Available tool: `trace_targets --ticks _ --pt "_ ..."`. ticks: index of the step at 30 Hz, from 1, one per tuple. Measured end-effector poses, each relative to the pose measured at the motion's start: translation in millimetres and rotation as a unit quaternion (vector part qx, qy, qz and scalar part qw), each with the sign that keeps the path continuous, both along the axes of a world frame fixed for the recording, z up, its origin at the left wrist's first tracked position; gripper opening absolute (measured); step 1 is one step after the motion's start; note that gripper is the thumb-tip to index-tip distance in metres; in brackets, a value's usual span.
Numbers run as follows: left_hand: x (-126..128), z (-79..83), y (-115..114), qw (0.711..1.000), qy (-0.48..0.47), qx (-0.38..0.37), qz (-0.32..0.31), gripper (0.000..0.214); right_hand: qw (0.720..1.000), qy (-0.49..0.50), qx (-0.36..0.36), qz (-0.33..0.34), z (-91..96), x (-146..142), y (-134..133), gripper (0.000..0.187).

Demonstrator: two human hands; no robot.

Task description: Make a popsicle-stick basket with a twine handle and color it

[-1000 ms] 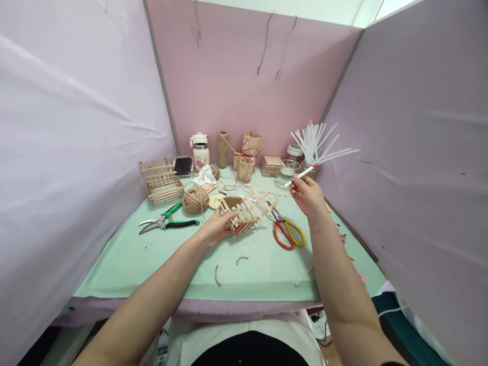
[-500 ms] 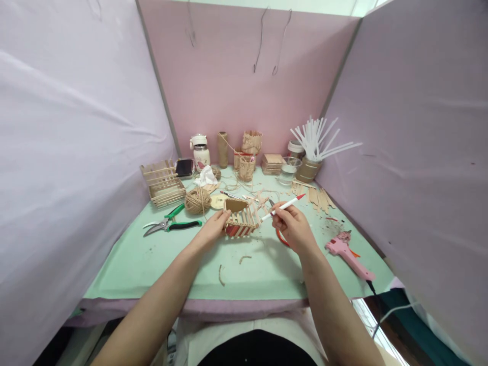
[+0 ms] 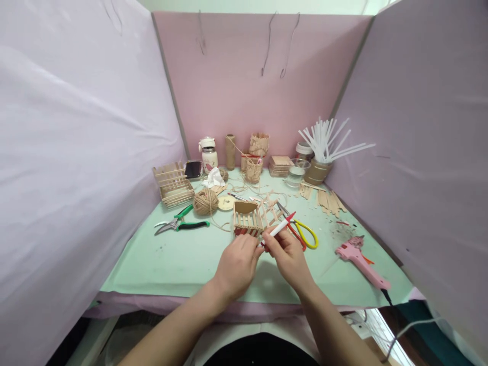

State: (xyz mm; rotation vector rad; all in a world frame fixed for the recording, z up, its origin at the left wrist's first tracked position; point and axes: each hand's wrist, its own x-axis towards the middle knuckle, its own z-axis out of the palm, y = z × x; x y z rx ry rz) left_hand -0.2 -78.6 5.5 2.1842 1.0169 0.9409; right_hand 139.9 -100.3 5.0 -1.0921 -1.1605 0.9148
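My left hand [image 3: 237,262] is bent low, with its fingers gathered at the lower end of the white marker [image 3: 278,228]; I cannot tell whether they pinch the marker or some small part, because the back of the hand covers this place. Just beyond these fingers is the slatted box [image 3: 247,222], to the left of the marker, so the left hand is the nearer one to it (whether the two are touching is hidden from me). The marker lies between my two hands, and its long axis slants up to the right and away from me, with the red end farthest. My right hand [image 3: 288,255] is clamped on the marker, thumb and fingers together around the barrel.

The surface is a pale green table [image 3: 179,264]. From left to right it bears the pruning shears [image 3: 177,223], a twine ball [image 3: 206,202], the scissors [image 3: 316,240] just beside my right hand, some loose flat sticks [image 3: 331,202] and a pink glue gun [image 3: 360,259]. Around it stand a pale purple left wall [image 3: 76,152], a pink back panel [image 3: 259,91] and a purple right wall [image 3: 430,152].
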Motion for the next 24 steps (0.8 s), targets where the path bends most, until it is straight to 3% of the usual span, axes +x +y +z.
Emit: trace_targets --ticks 4,6,8,10,13,15,18,22,24 --pt "-1 -7.1 -2 0.999 0.025 -0.03 0.001 0.031 0.999 0.024 -0.003 -0.025 -6.3 0 -2 0.026" --pt "-8 -8.5 -6 0.995 0.03 -0.096 -0.013 0.034 0.992 0.078 -0.007 -0.097 -0.6 12 2 0.025" --pt "-17 -9.6 -10 0.983 0.033 -0.174 -0.036 0.038 0.962 0.171 0.018 -0.212 11.9 31 6 0.029" --pt "-27 -8.9 -8 0.978 0.019 -0.204 -0.025 0.039 0.943 0.209 0.072 -0.247 25.6 48 9 0.029" --pt "-43 -3.0 15 0.989 0.003 -0.144 0.018 0.025 0.948 0.195 0.133 -0.214 34.7 58 10 0.023" --pt "-52 1.9 41 0.994 0.032 -0.059 0.086 0.017 0.952 0.178 0.14 -0.204 30.6 55 12 0.022" --pt "-58 4.3 85 0.978 0.09 0.043 0.183 0.012 0.959 0.152 0.121 -0.205 17.7 46 18 0.023" --pt "-53 -4.0 119 0.968 0.171 0.053 0.177 0.009 0.96 0.12 0.129 -0.22 2.2 40 30 0.023" --pt "-49 -9.8 122 0.969 0.17 0.061 0.169 0.026 0.955 0.116 0.143 -0.234 -5.0 38 34 0.023"
